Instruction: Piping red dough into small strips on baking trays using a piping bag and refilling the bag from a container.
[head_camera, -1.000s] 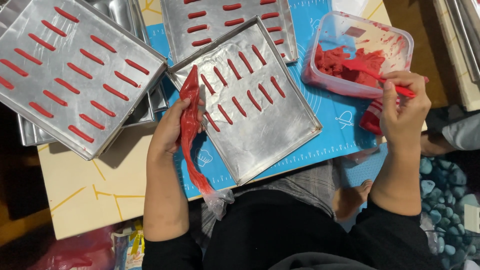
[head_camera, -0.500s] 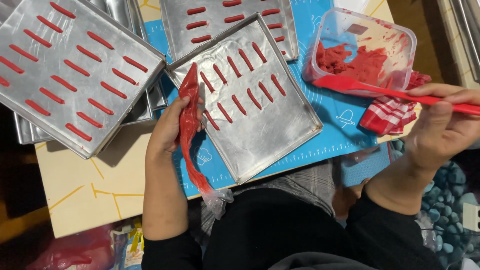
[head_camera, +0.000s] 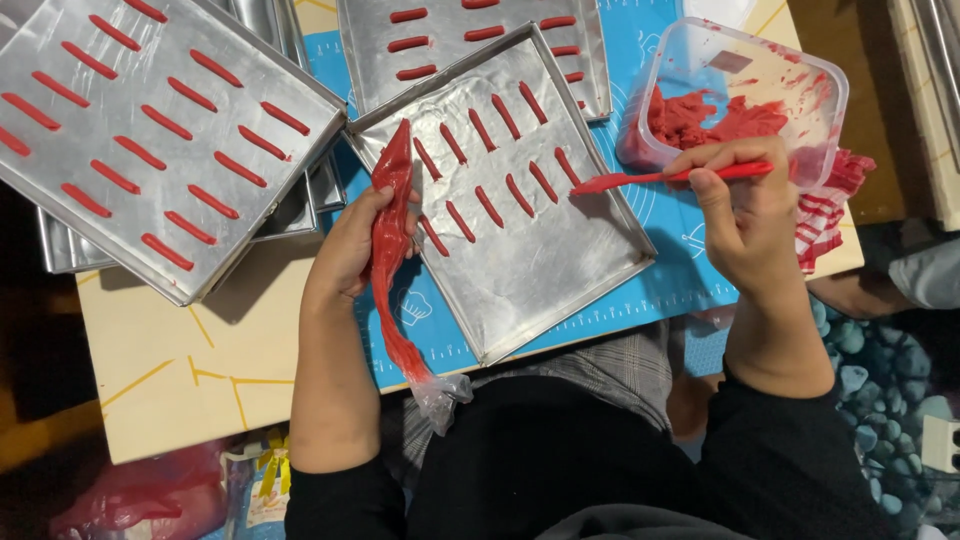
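Both my hands are busy and well apart: my left hand (head_camera: 362, 243) is clamped around a red piping bag (head_camera: 390, 250), which lies along the left edge of the near metal tray (head_camera: 560, 270), its knotted tail hanging off the table edge toward my lap. My right hand (head_camera: 745, 205) grips a red spatula (head_camera: 665, 178), held nearly level with its blade over the tray's right edge.

On that tray sit 2 rows of short red piped strips (head_camera: 490, 160); its near half is bare. Far behind it lies a second tray (head_camera: 370, 40) with more strips, and to the left a third tray (head_camera: 150, 130) rests on a stack. A clear plastic tub (head_camera: 800, 70) with red paste stands to the right, just beyond my knuckles, beside a red checked cloth (head_camera: 830, 215). Everything rests on a blue mat (head_camera: 640, 60).

Half a second ago my right hand was out past the tub with the spatula pointing away; now it has swung left over the tray. My left hand and the bag have not moved.
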